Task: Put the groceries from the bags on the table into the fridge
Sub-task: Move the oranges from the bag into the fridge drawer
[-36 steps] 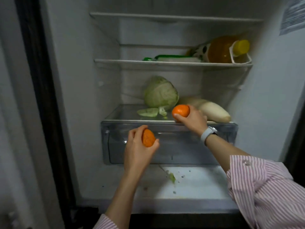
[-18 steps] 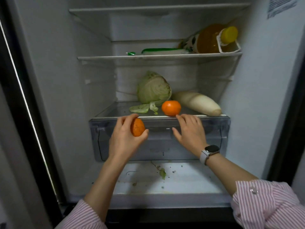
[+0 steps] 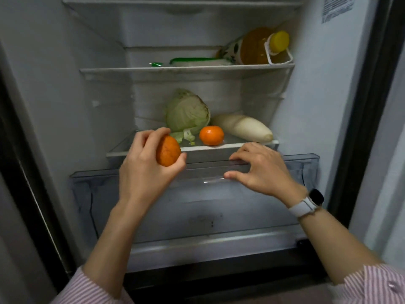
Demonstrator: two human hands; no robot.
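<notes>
Two oranges are visible. One orange point(image 3: 168, 153) is held in the left hand point(image 3: 145, 170), fingers curled around it, at centre-left of the frame before the shelf edge. The second orange point(image 3: 211, 135) lies on the glass shelf point(image 3: 230, 145), beside one cabbage point(image 3: 187, 111) and one white radish point(image 3: 242, 127). The right hand point(image 3: 260, 170) grips the rim of the clear drawer point(image 3: 302, 163). One oil bottle point(image 3: 260, 48) lies at upper right.

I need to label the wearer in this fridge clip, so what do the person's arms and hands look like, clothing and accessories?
Both arms wear a shirt with fine pink and white stripes, sleeves pushed up so the forearms are bare. The right sleeve shows a small button. The right wrist carries a watch with a dark square face and a white band. The left hand and right hand are bare: no gloves, no rings visible.
</notes>
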